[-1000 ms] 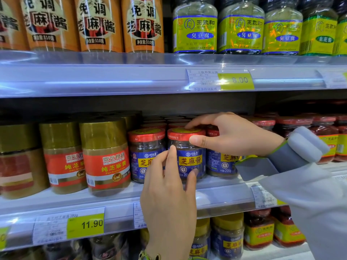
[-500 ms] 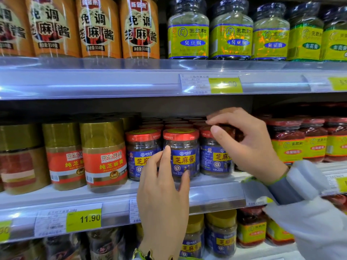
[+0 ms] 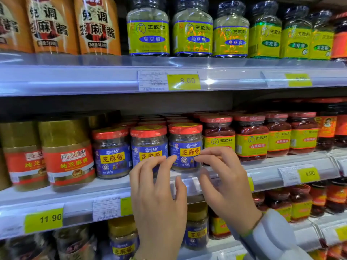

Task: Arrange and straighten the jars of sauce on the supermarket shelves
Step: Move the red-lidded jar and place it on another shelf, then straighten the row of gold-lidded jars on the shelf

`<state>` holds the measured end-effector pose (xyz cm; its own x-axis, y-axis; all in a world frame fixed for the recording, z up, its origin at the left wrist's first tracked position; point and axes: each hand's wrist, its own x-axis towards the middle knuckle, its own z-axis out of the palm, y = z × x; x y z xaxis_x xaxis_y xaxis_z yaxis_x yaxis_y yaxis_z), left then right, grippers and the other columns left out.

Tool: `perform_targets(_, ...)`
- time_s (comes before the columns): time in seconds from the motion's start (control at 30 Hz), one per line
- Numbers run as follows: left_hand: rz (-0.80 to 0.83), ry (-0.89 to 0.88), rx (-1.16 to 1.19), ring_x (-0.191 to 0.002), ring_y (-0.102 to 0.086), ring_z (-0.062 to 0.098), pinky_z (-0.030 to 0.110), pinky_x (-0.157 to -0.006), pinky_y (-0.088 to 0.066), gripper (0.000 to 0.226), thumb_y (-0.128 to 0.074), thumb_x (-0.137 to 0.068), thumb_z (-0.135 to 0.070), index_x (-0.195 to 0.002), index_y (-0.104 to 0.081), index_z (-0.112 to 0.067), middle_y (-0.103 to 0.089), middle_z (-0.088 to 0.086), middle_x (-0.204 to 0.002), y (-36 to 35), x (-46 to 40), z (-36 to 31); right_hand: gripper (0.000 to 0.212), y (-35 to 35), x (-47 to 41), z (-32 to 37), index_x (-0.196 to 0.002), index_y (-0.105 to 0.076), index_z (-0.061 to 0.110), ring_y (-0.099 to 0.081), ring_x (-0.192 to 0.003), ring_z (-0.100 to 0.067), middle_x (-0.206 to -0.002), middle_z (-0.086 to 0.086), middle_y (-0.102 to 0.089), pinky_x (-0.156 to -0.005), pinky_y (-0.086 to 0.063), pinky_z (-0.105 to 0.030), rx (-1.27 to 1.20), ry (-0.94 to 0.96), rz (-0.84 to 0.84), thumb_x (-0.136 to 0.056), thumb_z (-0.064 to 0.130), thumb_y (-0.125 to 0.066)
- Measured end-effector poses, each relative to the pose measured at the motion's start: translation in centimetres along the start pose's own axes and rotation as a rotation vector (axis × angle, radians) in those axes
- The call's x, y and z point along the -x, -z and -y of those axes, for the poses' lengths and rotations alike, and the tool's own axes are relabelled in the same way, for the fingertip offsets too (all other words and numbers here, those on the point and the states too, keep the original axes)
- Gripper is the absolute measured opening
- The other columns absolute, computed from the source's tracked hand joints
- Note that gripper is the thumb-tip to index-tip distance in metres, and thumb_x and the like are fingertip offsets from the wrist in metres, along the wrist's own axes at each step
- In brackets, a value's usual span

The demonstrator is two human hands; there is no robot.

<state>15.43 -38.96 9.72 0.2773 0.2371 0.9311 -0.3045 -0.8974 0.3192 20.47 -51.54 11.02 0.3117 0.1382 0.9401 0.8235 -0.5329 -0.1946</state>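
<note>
Fingers [image 3: 170,159] of the left hand [image 3: 159,199] are curling loosely in front of the middle blue jar [image 3: 149,147], their tips reaching toward the right blue jar [image 3: 185,147]; whether they are touching glass I cannot tell. The right hand [image 3: 227,186], in the lower middle of the frame, is bending its fingers [image 3: 204,156] toward the same right blue jar from the other side, tips just at its label, with no clear grip showing. A pale sleeve [image 3: 277,239] is covering the right wrist at the lower right.

Behind the hands, three red-lidded blue jars are standing upright in a row at the front of the middle shelf [image 3: 75,199], labels facing out; the left blue jar [image 3: 111,152] is standing apart from both hands. Gold-lidded jars [image 3: 65,154] are standing to their left, red sauce jars [image 3: 251,137] to their right. Farther up, green-labelled jars [image 3: 148,29] and orange jars [image 3: 95,25] are lining the top shelf [image 3: 93,77].
</note>
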Motion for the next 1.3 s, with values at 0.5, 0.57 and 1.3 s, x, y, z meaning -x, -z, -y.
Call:
perform_targets(0.5, -0.011, 0.058, -0.093, -0.106, -0.045, 0.015, 0.026, -0.088, -0.04, 0.032, -0.06, -0.076, -0.017, -0.108, -0.064, -0.019, -0.054, -0.004, -0.106, 1.7, 0.8, -0.2, 0.02, -1.0, 0.1, 2.0, -0.088, -0.067, 0.01, -0.051, -0.09, -0.016, -0.09, 0.0, -0.058, -0.082, -0.038, -0.019, -0.086, 0.052, 0.042, -0.079, 0.016, -0.05)
perform_targets(0.57, -0.022, 0.065, -0.121, -0.106, -0.044, 0.016, 0.025, -0.089, -0.039, 0.033, -0.058, -0.077, -0.019, -0.109, -0.063, -0.019, -0.055, -0.003, -0.107, 2.9, 0.4, 0.9, 0.019, -2.2, -0.2, 3.2, -0.087, -0.067, 0.011, -0.051, -0.088, -0.018, -0.088, 0.0, -0.059, -0.08, -0.041, -0.027, -0.106, 0.076, 0.04, -0.078, 0.015, -0.05)
perform_targets(1.3, -0.034, 0.053, -0.108, -0.104, -0.043, 0.018, 0.027, -0.09, -0.036, 0.034, -0.058, -0.077, -0.019, -0.111, -0.061, -0.015, -0.057, 0.0, -0.105, 16.9, -5.3, 17.2, 0.035, -12.4, -9.4, 17.4, -0.113, -0.062, 0.004, -0.048, -0.106, -0.022, -0.108, -0.013, -0.062, -0.097, -0.03, -0.02, 0.162, 0.132, 0.133, -0.088, 0.02, -0.043)
